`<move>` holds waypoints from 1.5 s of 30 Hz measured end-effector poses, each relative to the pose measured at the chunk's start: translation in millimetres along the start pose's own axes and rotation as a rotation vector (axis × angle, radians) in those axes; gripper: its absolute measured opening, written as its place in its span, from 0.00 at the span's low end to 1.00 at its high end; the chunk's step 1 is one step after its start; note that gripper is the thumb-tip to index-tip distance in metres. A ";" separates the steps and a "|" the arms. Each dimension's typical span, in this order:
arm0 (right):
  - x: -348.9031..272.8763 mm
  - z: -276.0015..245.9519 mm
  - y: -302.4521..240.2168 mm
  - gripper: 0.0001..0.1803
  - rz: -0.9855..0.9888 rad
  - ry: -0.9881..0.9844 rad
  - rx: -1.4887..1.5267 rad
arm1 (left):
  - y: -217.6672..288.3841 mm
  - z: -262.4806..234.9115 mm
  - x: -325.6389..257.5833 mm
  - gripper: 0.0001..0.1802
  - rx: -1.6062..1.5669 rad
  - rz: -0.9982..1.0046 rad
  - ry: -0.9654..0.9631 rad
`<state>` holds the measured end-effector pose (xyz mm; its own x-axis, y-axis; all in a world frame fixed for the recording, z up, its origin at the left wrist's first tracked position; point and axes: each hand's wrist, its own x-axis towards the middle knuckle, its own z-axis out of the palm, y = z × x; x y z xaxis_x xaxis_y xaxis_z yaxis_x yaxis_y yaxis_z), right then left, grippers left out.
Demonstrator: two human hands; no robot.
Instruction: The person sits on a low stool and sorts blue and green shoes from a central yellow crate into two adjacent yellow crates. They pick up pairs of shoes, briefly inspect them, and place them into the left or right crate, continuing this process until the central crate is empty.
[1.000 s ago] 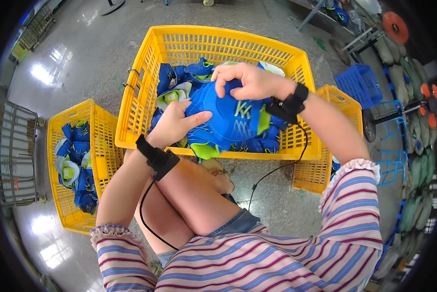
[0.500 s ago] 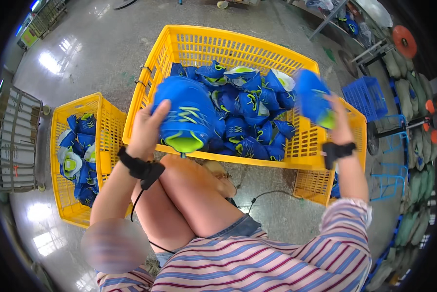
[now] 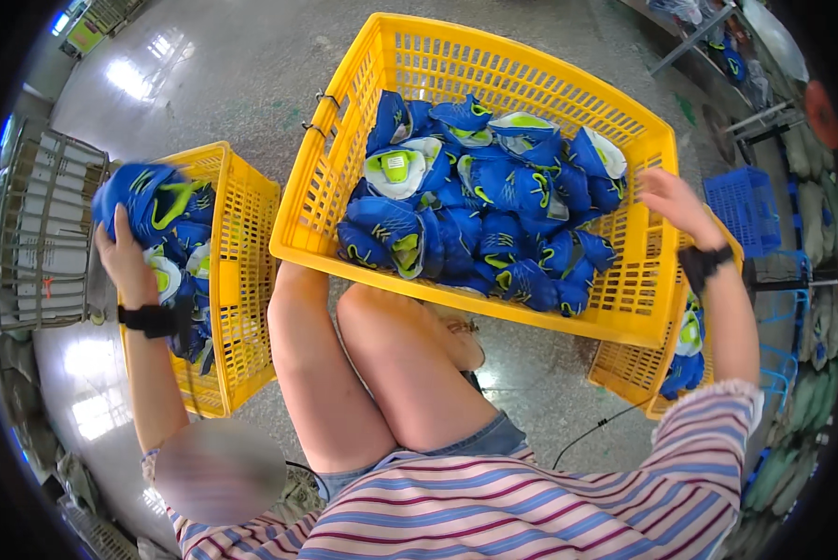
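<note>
My left hand (image 3: 125,257) holds a blue shoe upper with lime stripes (image 3: 143,201) above the small yellow crate on my left (image 3: 241,280), which holds more blue uppers. My right hand (image 3: 676,201) is empty, fingers loose, over the right rim of the big yellow crate (image 3: 456,79) in front of my knees. That crate is piled with several blue and lime shoe uppers (image 3: 475,219). Both wrists wear black bands. A second small yellow crate (image 3: 629,369) sits low at my right, with blue uppers (image 3: 685,359) showing under my forearm.
A grey wire rack (image 3: 41,238) stands at far left on the shiny concrete floor. A blue crate (image 3: 746,210) and stacked grey-green pieces (image 3: 811,196) are at the right. A black cable (image 3: 605,425) runs along the floor by my right thigh.
My left hand has carried its blue upper from over the big crate leftward to above the left crate. My right hand has let go of its upper and is empty.
</note>
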<state>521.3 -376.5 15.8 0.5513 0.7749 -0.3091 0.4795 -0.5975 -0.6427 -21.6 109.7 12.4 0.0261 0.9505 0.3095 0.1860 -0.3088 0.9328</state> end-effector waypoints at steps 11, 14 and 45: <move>166.7 337.3 -169.2 0.48 -0.455 -0.675 -0.452 | 17.1 11.5 -48.1 0.29 0.366 0.050 -0.388; 156.7 379.0 -171.3 0.38 -0.533 -0.510 -0.664 | 32.5 45.5 -63.0 0.27 0.362 0.110 -0.522; 18.1 153.4 -147.4 0.18 -0.266 -0.480 1.759 | 101.7 179.4 -195.1 0.36 -0.738 -0.840 -0.980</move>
<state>355.9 -242.8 -2.6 0.2194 0.9750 -0.0359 -0.8451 0.1715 -0.5063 168.4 -101.3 13.7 0.8566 0.4059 -0.3185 -0.0385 0.6659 0.7451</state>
